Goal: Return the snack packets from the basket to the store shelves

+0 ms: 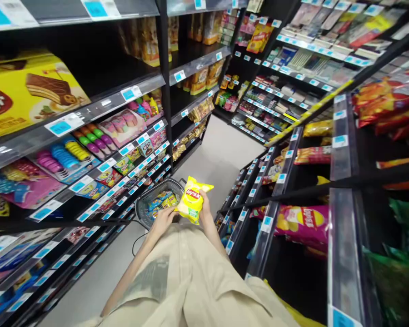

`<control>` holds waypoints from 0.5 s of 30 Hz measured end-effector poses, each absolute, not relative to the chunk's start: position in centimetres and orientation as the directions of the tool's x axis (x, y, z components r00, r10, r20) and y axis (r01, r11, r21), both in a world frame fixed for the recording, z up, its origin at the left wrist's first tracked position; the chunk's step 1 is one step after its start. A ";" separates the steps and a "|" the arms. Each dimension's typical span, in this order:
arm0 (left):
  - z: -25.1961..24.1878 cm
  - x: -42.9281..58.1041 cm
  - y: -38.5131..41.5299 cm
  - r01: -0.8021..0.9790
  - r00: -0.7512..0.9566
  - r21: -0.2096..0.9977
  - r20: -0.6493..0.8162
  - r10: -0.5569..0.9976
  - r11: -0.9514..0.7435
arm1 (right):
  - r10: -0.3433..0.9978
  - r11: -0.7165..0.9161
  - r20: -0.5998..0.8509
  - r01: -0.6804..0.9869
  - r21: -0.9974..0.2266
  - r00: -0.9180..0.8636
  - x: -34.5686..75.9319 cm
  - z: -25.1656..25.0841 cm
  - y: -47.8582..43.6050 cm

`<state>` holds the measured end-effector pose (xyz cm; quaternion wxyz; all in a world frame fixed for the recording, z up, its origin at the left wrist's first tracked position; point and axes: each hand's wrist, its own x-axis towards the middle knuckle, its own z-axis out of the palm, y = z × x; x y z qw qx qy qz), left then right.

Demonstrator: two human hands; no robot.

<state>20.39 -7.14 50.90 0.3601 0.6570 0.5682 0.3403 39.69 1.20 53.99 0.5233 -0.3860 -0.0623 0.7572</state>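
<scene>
A yellow bag of potato chips (192, 200) with a red round logo is held upright in front of my body. My right hand (205, 208) grips it along its right edge. At the bag's lower left side, my left hand (166, 219) has its fingers closed on the edge. Just beyond my left hand, a dark grey shopping basket (142, 210) holds several blue and yellow snack packs (162, 202). The bag hides part of the basket's right side.
Shelves of sweets (112, 129) line the left, with a large yellow cake box (27, 93) close by. On the right, shelves hold chip bags, including a purple one (305, 222). A grey aisle floor (221, 143) runs ahead to stocked shelves (276, 86).
</scene>
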 end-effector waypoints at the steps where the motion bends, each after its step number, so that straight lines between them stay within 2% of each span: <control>1: 50.7 20.4 -7.0 0.506 0.123 0.857 0.036 0.992 -0.094 | 0.846 -0.429 -0.514 -0.755 -0.496 -0.143 39.7 54.1 1.2; 9: 50.4 20.4 -6.7 0.535 0.099 0.841 0.036 0.994 -0.084 | 0.813 -0.431 -0.563 -0.806 -0.406 -0.151 40.1 54.2 1.2; 15: 50.0 20.4 -6.8 0.557 0.048 0.830 0.003 0.999 -0.029 | 0.818 -0.438 -0.558 -0.784 -0.440 -0.144 39.9 54.0 1.2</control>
